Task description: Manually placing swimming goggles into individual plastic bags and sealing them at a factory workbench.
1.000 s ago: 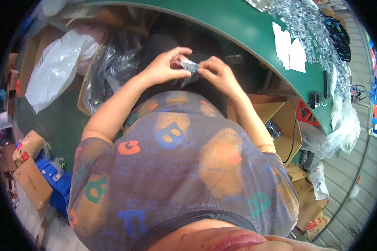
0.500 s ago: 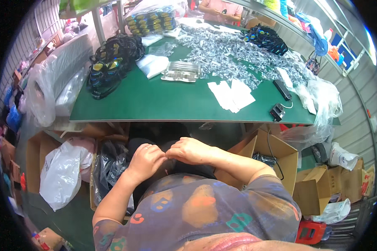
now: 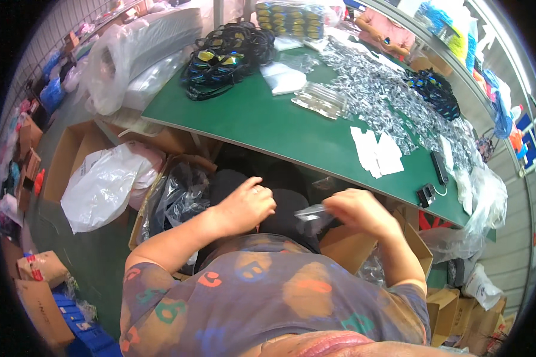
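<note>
"What's the right hand [image 3: 366, 213] got?"
"It's pinching a little clear bag [image 3: 311, 220], at nine o'clock from it."
"And the left hand [image 3: 248, 206]?"
"Curled up. I can't tell if it's holding anything. White papers [image 3: 370, 156] lie at twelve o'clock from the right hand."

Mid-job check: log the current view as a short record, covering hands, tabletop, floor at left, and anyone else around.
Left hand: above the lap, fingers curled; grip contents unclear
Right hand: holds a small clear plastic bag
Tabletop: dark goggles heaped at left, white papers near front edge
Floor at left: white plastic bag, open cardboard box
Others: co-worker in pink, beyond table
</note>
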A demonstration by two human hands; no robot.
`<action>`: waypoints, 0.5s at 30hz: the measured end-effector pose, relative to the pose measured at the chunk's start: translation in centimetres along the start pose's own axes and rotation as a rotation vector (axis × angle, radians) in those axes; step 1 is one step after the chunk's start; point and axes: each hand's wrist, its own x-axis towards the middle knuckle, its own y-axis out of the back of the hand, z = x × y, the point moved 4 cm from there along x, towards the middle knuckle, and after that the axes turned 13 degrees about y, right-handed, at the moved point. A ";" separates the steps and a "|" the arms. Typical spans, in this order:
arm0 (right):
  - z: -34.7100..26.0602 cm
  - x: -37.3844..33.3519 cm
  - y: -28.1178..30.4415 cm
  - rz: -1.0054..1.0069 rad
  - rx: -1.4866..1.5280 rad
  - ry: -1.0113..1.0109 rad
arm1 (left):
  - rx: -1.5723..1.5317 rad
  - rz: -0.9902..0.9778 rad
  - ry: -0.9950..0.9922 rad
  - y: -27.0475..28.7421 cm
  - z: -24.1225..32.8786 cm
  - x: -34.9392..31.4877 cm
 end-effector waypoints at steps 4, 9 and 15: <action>-0.4 -8.2 7.0 0.290 -0.010 -0.311 | -0.102 0.031 0.177 -0.3 -5.0 -2.1; -5.8 -19.2 11.0 0.581 -0.010 -0.769 | -0.201 0.188 0.141 2.2 -7.5 1.9; -10.0 -29.2 11.5 0.627 0.055 -1.131 | -0.327 0.409 0.218 7.0 -14.4 8.0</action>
